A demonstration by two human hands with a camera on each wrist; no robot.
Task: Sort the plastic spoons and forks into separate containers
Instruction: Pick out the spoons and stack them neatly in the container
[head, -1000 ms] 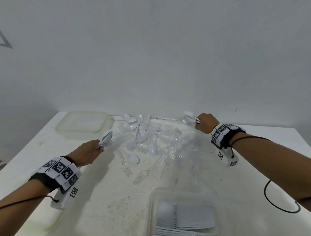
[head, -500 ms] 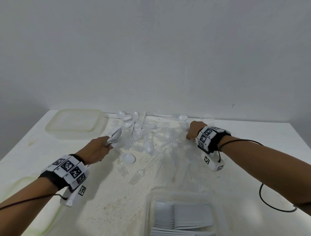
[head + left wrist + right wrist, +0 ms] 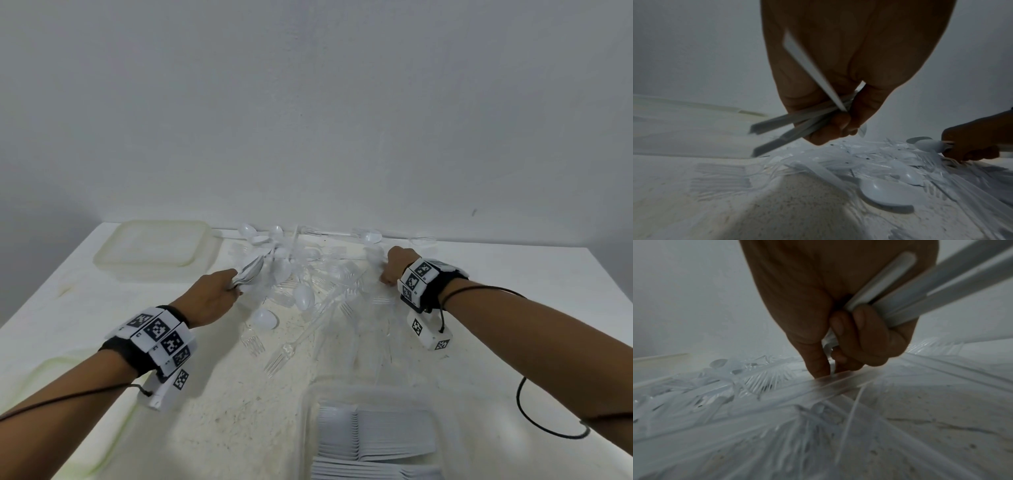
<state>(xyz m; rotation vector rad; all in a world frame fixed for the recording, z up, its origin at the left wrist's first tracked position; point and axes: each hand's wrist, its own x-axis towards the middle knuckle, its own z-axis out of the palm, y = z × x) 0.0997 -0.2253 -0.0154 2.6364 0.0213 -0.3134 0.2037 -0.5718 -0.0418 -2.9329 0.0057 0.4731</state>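
A heap of white spoons and clear forks [image 3: 308,284] lies mid-table, against the wall. My left hand [image 3: 219,294] grips a bundle of white spoons [image 3: 251,270] at the heap's left edge; their handles [image 3: 789,123] stick out under its fingers in the left wrist view. My right hand [image 3: 397,265] is at the heap's right edge and holds several white spoon handles [image 3: 900,293], while its thumb and forefinger reach down onto a clear handle [image 3: 838,382] in the pile. A loose white spoon [image 3: 263,318] and clear forks [image 3: 281,356] lie nearer to me.
A clear container [image 3: 308,428] at the near edge holds stacked white cutlery [image 3: 373,435]. Another translucent container [image 3: 154,246] stands at the back left. A pale lid [image 3: 61,411] lies at the near left. The wall stands just behind the heap.
My right hand has drawn back from the far edge of the heap toward me and down onto the pile. The left hand with its spoons has shifted slightly right.
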